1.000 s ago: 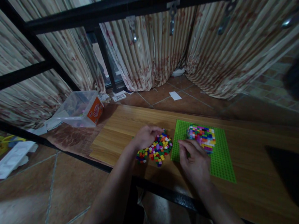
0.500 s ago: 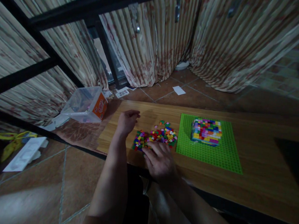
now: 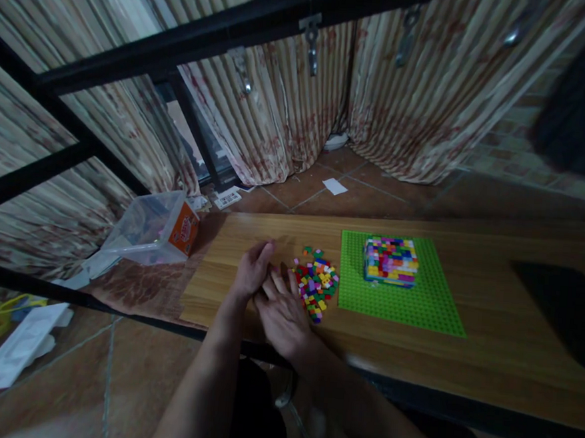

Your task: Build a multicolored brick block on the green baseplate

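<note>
A heap of small coloured bricks (image 3: pixel 316 284) lies on the wooden table (image 3: pixel 462 364), left of a green baseplate (image 3: pixel 402 300). A many-coloured block of stacked bricks (image 3: pixel 390 260) stands on the plate's far part. My left hand (image 3: pixel 252 269) lies on the table left of the heap, fingers stretched out and together. My right hand (image 3: pixel 281 308) rests flat beside it, fingers extended toward the heap's left edge, partly over it. Neither hand visibly holds a brick.
A clear plastic box with an orange label (image 3: pixel 154 229) lies tipped on the floor at the left. White packaging (image 3: pixel 13 349) lies on the tiles at lower left. Black metal frame bars (image 3: pixel 184 44) cross above. Striped curtains hang behind. A dark shape (image 3: pixel 567 301) sits on the table's right.
My right hand left the baseplate, crossed to the heap and now lies flat at its left edge. My left hand opened from a loose fist. The heap looks pushed more compact.
</note>
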The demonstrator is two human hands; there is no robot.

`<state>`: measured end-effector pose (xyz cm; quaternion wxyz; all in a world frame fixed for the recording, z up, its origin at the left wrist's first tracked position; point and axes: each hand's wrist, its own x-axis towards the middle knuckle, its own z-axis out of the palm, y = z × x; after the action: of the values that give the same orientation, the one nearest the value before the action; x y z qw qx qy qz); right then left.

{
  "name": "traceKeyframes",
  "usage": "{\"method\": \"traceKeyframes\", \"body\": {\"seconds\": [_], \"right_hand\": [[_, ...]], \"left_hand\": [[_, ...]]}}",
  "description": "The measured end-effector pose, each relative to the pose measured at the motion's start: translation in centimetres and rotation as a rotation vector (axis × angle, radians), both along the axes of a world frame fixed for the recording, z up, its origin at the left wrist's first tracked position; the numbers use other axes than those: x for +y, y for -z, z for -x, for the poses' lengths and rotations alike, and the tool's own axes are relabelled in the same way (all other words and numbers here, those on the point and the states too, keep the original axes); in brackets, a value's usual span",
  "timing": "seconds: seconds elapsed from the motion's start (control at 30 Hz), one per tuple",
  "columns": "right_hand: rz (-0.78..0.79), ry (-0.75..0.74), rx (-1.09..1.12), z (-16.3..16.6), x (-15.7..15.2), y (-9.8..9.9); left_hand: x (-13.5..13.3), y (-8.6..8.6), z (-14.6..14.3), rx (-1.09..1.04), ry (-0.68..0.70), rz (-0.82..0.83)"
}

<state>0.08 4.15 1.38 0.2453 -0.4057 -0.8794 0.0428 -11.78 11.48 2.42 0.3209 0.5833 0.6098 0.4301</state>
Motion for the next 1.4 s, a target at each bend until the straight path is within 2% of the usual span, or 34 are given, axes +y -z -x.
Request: {"method": "traceKeyframes", "body": {"seconds": [0.17,0.3,0.5,0.7,0.77,0.87,1.0,1.23,1.4], "right_hand": [[0.026,-0.001,-0.009,-1.7,0.9,-0.2],[0.016,0.079,-0.006,-3.0,1.7,-0.3],[0.015,0.135,-0.001,-4.7,2.0,-0.6],[-0.019,0.128,0.161,-7.8,1.7,-1.3],[-0.020,0.187,0.243,-9.4,1.8,-1.6],[0.017,0.284,0.374,-12.1,2.0,-2.0],[0.073,0.352,0.403,-14.5,1.2,-2.4],[0.214,0.312,0.255,-15.1,-1.1,-2.3],[0.335,0.317,0.202,-15.0,-1.3,-2.1]], "left_hand": [[0.1,1.2,-1.4,-0.235,-0.004,0.002],[0.7,1.2,-3.0,-0.381,-0.028,0.041],[0.9,0.6,-6.0,-0.456,0.016,0.020],[1.1,0.2,-6.6,-0.508,0.009,-0.055],[1.2,-0.1,-6.6,-0.493,-0.029,-0.083],[1.3,-0.5,-6.6,-0.403,-0.081,-0.104],[1.0,-1.1,-6.9,-0.122,-0.046,-0.120],[-0.5,-2.3,-8.3,0.336,0.125,-0.109],[0.5,-2.9,-9.6,0.508,0.179,-0.122]]}}
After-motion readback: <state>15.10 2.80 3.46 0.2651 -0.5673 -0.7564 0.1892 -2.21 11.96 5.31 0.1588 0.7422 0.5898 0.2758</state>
